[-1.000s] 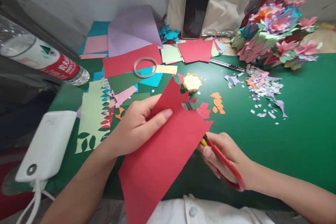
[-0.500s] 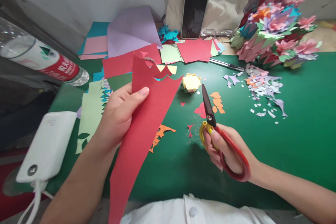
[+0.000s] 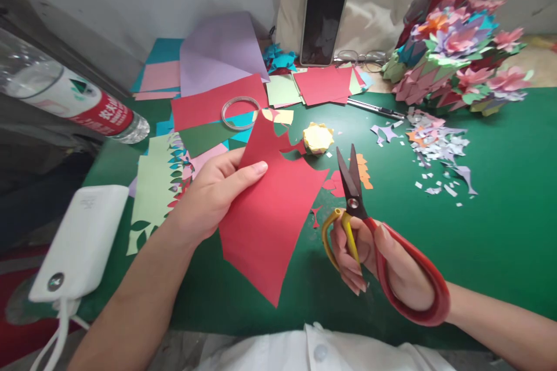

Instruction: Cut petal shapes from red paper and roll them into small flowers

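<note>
My left hand (image 3: pixel 213 191) pinches a sheet of red paper (image 3: pixel 270 226), thumb on top, fingers hidden behind it. Curved notches are cut into the sheet's upper right edge. To its right, my right hand (image 3: pixel 387 261) holds scissors (image 3: pixel 353 200) by their red and yellow handles. The dark blades are parted and point upward, apart from the paper. Beyond them sits a pale yellow paper piece (image 3: pixel 318 137) with a scalloped edge. Orange cut petals (image 3: pixel 364 171) and red cut petals (image 3: pixel 334 184) lie beside the blades.
A white power bank (image 3: pixel 80 240) and a tilted water bottle (image 3: pixel 78 98) are at left. Coloured sheets (image 3: pixel 220 58), a roll of tape (image 3: pixel 224 113) and a phone (image 3: pixel 326 11) are farther back. Paper scraps (image 3: pixel 439 145) and folded paper flowers (image 3: pixel 461 52) are at right.
My left hand has moved right and slightly down, turning the red paper and uncovering the tape roll. The scissor blades have parted, and my right hand has moved slightly lower right.
</note>
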Tool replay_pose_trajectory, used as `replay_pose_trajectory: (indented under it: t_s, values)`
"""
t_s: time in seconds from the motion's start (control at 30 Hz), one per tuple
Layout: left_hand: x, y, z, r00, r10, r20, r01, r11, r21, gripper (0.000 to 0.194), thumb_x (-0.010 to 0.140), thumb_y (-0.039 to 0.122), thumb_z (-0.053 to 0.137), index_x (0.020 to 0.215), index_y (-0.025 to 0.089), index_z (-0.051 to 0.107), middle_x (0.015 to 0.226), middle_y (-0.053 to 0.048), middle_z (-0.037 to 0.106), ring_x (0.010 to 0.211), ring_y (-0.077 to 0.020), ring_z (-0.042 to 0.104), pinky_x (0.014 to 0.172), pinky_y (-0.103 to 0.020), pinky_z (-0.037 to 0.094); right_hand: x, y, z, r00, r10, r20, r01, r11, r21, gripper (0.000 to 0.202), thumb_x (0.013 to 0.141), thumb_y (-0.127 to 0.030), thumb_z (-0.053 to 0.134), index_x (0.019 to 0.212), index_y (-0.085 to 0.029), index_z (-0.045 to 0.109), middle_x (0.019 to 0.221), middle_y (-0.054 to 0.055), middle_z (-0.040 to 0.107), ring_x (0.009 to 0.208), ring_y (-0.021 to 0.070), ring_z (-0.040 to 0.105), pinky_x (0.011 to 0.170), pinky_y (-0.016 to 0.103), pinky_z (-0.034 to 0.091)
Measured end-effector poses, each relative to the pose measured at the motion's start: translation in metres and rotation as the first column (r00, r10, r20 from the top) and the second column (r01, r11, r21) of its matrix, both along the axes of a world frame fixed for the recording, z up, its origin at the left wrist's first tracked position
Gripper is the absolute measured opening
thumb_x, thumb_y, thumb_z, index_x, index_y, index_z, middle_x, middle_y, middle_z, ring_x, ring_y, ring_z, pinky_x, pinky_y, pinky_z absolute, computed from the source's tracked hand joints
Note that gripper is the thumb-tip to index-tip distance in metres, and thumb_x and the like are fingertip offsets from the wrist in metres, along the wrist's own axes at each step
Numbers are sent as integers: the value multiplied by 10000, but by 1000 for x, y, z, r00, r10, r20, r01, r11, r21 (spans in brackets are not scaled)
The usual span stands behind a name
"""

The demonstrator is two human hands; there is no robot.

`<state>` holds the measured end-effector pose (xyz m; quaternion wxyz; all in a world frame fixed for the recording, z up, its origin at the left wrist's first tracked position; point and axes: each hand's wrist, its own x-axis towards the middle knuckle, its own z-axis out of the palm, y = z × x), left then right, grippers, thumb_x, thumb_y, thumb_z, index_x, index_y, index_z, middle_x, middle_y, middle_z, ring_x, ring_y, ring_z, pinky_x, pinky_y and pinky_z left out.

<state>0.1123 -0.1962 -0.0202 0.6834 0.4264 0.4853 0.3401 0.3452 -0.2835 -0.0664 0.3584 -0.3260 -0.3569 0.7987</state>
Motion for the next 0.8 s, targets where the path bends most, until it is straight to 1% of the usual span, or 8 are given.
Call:
replay_pose_trajectory:
  t_s: [0.07, 0.17, 0.3, 0.43, 0.53, 0.67, 0.73, 0.8]
  values:
    - [-2, -1, -1, 999, -44, 2, 44, 999, -8, 328, 833, 323, 684, 1154, 259, 691, 1053, -43, 754, 843, -229, 725, 673, -274, 595, -1, 0, 1, 1000, -22, -2, 22, 1000, 8, 427, 932, -625, 382, 853, -225, 508, 681, -34, 418, 505, 100, 369, 495, 245, 423]
    - [-4, -2, -2, 988, -153, -32, 153, 988, -17, 306, 842, 329, 677, 1142, 278, 706, 1030, -30, 758, 839, -223, 719, 671, -262, 584, -2, 3, 3, 997, -80, 10, 80, 996, 38, 423, 932, -615, 393, 842, -218, 507, 671, -30, 438, 493, 102, 395, 483, 251, 425]
    - [0, -5, -2, 949, -303, -84, 303, 953, -23, 270, 867, 367, 645, 1110, 279, 726, 977, -22, 759, 791, -194, 699, 625, -227, 545, -3, 9, 8, 976, -163, 143, 142, 979, 145, 328, 934, -504, 498, 791, -209, 491, 668, -13, 491, 540, 124, 501, 525, 268, 463]
    - [9, -7, -2, 895, -437, -91, 439, 899, -4, 252, 919, 335, 572, 1122, 287, 713, 1096, -16, 727, 910, -204, 676, 710, -246, 542, -6, 15, 11, 914, -326, 243, 265, 931, 253, 287, 870, -428, 641, 761, -219, 476, 734, 0, 568, 612, 136, 571, 570, 271, 493]
    - [14, -9, -4, 844, -524, -114, 528, 849, 9, 272, 948, 290, 512, 1148, 287, 696, 1061, -10, 716, 894, -188, 654, 709, -241, 524, -9, 16, 10, 870, -412, 270, 339, 899, 278, 312, 802, -364, 732, 731, -227, 460, 841, 16, 619, 651, 134, 571, 577, 273, 501]
    - [19, -12, -7, 816, -557, -154, 566, 824, 21, 249, 943, 260, 504, 1063, 251, 722, 976, -12, 701, 846, -169, 622, 692, -230, 495, -9, 14, 6, 830, -488, 271, 392, 855, 339, 281, 802, -278, 736, 770, -246, 459, 975, 14, 650, 679, 134, 587, 650, 311, 536]
    - [21, -14, -8, 821, -559, -114, 562, 827, -4, 248, 936, 251, 507, 1060, 241, 722, 976, -20, 705, 850, -176, 629, 688, -236, 496, -7, 12, 4, 815, -505, 284, 381, 836, 394, 264, 823, -266, 716, 786, -255, 455, 1035, 10, 654, 717, 142, 603, 691, 328, 540]
    - [23, -15, -9, 838, -544, -33, 542, 839, -47, 253, 929, 243, 516, 1090, 248, 710, 994, -22, 717, 852, -179, 644, 678, -237, 500, -5, 11, 3, 801, -507, 318, 350, 828, 439, 265, 837, -266, 702, 776, -258, 445, 1047, 10, 654, 774, 163, 620, 716, 344, 537]
